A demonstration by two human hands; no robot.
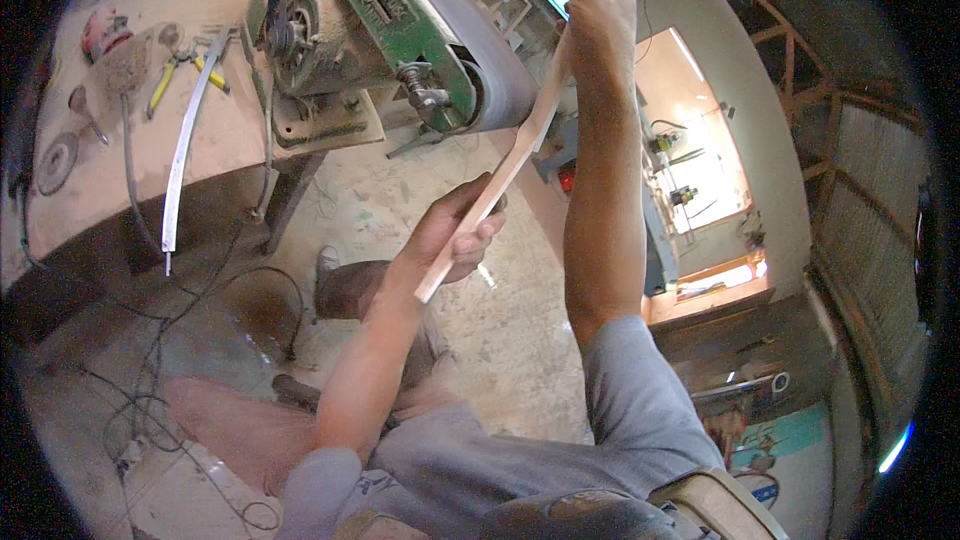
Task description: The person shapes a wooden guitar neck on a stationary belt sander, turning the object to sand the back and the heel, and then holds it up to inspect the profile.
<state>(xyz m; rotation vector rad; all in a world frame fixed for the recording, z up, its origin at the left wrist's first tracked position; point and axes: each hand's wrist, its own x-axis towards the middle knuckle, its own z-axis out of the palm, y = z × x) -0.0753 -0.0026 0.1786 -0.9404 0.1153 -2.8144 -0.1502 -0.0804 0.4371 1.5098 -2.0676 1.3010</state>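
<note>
A long, pale wooden strip (514, 158) with a bend along its length slants between my two hands. Its lower end lies in my left hand (452, 228), whose fingers are wrapped round it. Farther away and to the right, my right hand (600, 28) grips the upper part, thumb stretched along the wood. Between the hands, the strip's middle is at the rounded end of a belt sander's grey belt (503, 85); it looks to be touching, though the exact contact is hard to make out. The sander's green frame (400, 25) stands at the upper middle.
On the dusty workbench (230, 165) at left lie yellow-handled pliers (186, 70), a long whitish strip (187, 155) jutting past the edge, and a round disc (57, 162). Cables (160, 340) tangle on the floor at lower left. A lit screen (560, 2) shows beside my right hand.
</note>
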